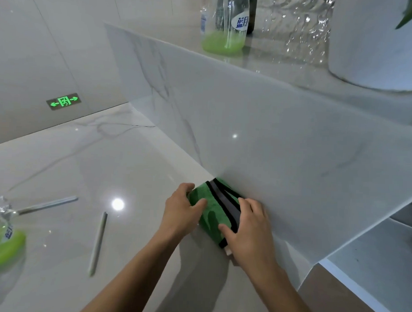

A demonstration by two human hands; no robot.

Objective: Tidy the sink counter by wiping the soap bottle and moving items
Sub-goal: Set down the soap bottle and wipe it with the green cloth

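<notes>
A folded green cloth [211, 222] with a black and grey stripe lies on the marble counter [134, 167], against the foot of the upright marble panel. My left hand [183, 210] grips its left edge. My right hand [250, 231] lies over its right side, fingers curled on the fabric. A clear soap bottle [226, 25] with green liquid at the bottom and a blue-lettered label stands on the raised ledge above, well away from both hands. A second clear bottle [2, 244] with green liquid shows at the left edge, partly cut off.
Two slim grey sticks lie on the counter, one [97, 243] left of my forearm and one [48, 205] further left. A white plant pot [377, 45] and a crinkled clear object [305, 26] stand on the ledge. A green exit sign [63, 101] glows on the wall.
</notes>
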